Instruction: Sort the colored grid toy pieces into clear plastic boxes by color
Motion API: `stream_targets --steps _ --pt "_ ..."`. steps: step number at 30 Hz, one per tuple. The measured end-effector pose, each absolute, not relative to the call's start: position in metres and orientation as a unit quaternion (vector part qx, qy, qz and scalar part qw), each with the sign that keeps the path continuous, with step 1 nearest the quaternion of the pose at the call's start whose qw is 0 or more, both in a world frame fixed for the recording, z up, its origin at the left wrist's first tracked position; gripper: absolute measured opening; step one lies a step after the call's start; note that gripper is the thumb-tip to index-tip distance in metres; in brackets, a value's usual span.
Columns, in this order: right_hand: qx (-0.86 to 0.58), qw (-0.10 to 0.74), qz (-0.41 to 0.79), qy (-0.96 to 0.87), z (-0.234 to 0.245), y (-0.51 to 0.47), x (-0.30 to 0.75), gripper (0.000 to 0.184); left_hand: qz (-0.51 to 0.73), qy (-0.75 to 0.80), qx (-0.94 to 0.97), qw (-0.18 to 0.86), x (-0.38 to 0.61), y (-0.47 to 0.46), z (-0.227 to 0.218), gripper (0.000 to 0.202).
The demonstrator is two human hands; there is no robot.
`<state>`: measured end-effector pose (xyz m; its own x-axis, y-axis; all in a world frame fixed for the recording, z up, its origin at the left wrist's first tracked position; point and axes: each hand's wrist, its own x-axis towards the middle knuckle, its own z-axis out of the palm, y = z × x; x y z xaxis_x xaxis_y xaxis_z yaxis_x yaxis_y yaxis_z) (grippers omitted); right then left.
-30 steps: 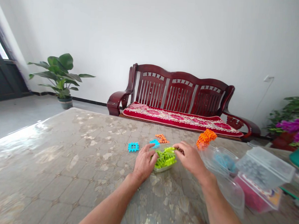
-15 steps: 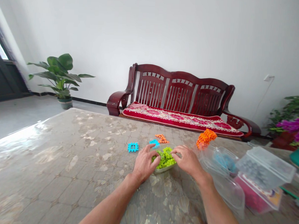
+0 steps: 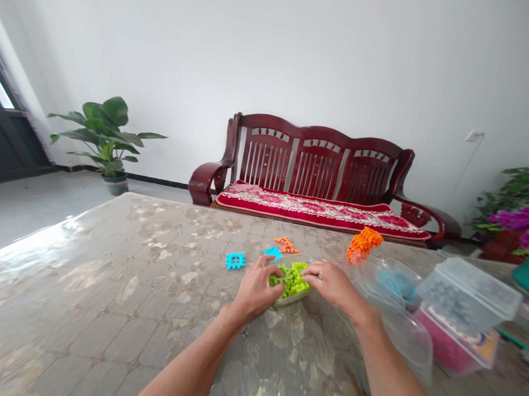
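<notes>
A small clear container [image 3: 291, 298] heaped with lime-green waffle blocks [image 3: 292, 280] stands on the marble-patterned table [image 3: 122, 285]. My left hand [image 3: 257, 288] cups its left side, fingers curled onto the green blocks. On the right side, my right hand [image 3: 331, 282] pinches the green blocks with bent fingers. Loose blue blocks [image 3: 236, 260] and orange blocks [image 3: 287, 244] lie just beyond the container.
A pile of orange blocks [image 3: 363, 244] sits at the right, beside clear tubs [image 3: 397, 285] and stacked lidded boxes [image 3: 467, 294] with dark and pink contents. A red wooden bench [image 3: 318, 183] stands behind the table, with potted plants [image 3: 106, 136] at both sides.
My right hand has drawn in from the container's far right edge onto the green pile. The heap has been pressed lower into the container. My left hand stays on the left side.
</notes>
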<state>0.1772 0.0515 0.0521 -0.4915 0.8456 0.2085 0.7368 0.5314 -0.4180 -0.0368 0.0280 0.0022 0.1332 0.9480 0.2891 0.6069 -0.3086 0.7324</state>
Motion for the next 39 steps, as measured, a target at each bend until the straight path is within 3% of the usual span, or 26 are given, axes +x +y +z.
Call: stream_targets --steps 5,9,16,30,35,39 --pt "-0.468 0.29 0.146 -0.822 0.061 0.053 0.18 0.018 0.393 0.528 0.713 0.243 -0.036 0.03 0.001 0.016" --pt "-0.466 0.367 0.065 -0.803 0.059 0.054 0.182 0.017 0.392 0.535 0.71 0.236 -0.036 0.031 0.001 0.015" --pt "-0.506 0.224 0.071 -0.83 0.047 0.055 0.181 0.013 0.371 0.545 0.721 0.214 -0.036 0.029 0.006 0.013" --pt "-0.551 0.207 0.076 -0.805 0.05 0.059 0.184 0.021 0.344 0.558 0.739 0.158 -0.038 0.025 0.012 0.017" --pt "-0.576 0.233 0.068 -0.781 0.058 0.059 0.191 0.022 0.404 0.558 0.697 0.198 -0.039 0.032 0.006 0.025" --pt "-0.59 0.25 0.069 -0.765 0.062 0.057 0.194 0.023 0.443 0.571 0.66 0.205 -0.041 0.036 0.005 0.021"
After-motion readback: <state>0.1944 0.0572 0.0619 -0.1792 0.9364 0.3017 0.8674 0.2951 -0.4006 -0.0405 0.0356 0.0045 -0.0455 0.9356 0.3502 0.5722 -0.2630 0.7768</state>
